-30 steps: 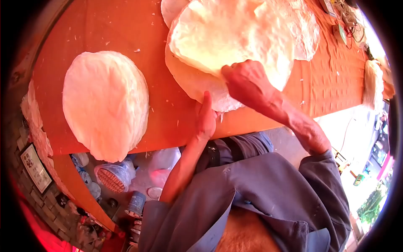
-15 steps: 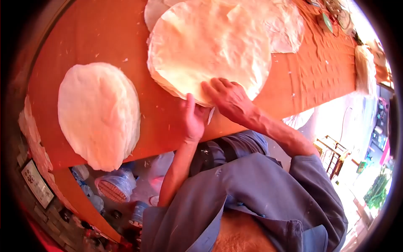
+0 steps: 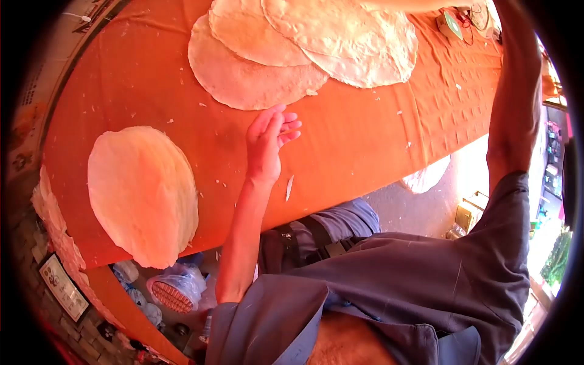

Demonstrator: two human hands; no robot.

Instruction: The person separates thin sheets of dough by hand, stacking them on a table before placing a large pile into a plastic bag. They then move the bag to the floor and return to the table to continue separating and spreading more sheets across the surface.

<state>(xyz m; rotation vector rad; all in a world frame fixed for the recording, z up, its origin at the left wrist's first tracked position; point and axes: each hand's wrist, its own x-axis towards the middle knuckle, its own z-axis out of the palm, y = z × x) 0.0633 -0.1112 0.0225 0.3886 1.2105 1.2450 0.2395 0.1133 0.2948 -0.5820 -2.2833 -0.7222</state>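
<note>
The left hand (image 3: 264, 146) is held, fingers loosely parted, just beside overlapping sheets (image 3: 258, 80) set in from the near edge of the table (image 3: 353, 134); the right hand's fingers cannot be seen.

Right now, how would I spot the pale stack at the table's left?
Find the big orange-covered table. On its left part, to the left of the person's left hand, lies an oval stack of thin pale sheets, its lower tip reaching past the near edge. Unlike the overlapping sheets fanned out farther back, it stands alone, neatly piled.
</note>
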